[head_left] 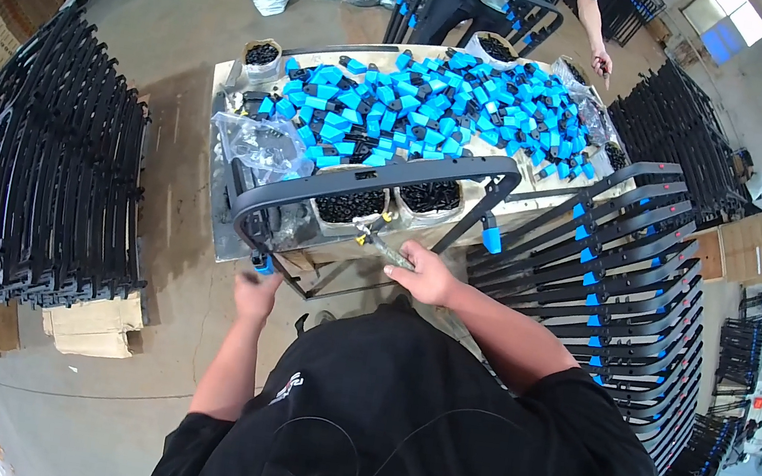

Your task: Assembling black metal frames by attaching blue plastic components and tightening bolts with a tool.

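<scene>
One black frame (451, 168); left hand (255, 296) at its 7 o'clock corner, grip unclear; right hand (426, 276) holding tool (391, 251); blue caps (431, 136) heaped at 12 o'clock

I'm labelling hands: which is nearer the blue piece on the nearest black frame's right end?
Right. The right hand is just left of the blue piece; the left hand is farther left, at the opposite end of the frame.

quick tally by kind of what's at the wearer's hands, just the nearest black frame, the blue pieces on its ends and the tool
Black frame: 1
Blue end pieces: 2
Tool in the right hand: 1
Total: 4
</scene>
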A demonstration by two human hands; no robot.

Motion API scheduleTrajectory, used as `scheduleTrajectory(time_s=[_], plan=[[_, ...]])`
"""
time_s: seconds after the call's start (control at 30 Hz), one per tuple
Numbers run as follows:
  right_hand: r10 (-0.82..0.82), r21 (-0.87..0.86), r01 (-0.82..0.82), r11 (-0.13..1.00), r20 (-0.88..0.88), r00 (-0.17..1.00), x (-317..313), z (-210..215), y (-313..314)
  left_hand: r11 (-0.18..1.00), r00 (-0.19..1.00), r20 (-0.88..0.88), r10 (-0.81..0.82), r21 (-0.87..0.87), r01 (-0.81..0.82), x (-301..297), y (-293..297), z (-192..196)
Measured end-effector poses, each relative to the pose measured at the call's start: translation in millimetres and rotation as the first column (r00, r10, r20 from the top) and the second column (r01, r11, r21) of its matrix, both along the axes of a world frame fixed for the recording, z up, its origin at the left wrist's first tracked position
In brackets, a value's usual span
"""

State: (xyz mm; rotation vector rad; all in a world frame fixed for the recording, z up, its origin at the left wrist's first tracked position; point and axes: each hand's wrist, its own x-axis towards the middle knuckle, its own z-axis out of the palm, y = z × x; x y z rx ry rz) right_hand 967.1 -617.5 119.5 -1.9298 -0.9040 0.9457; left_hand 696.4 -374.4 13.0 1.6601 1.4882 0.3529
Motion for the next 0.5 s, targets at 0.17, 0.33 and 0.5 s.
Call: scheduleTrajectory(time_s=[0.17,0.33,0.5], plan=[[0.073,-0.094,-0.08,0.992,-0.076,0.994,10,45,-16,0.638,0.839,0.501,-0.211,-0.58,0.507,23,-57,69],[0.187,0.054,-0.188,0.981,0.023,0.982,36,72,-43,0.705,0.518,0.821,-0.241,-0.219,0.675,147,-121,157],[0.105,0.288,-0.114,0.951,0.046,0.993,88,73,-115,0.77,0.483,0.79,-0.378,-0.021,0.637,207,-191,158]])
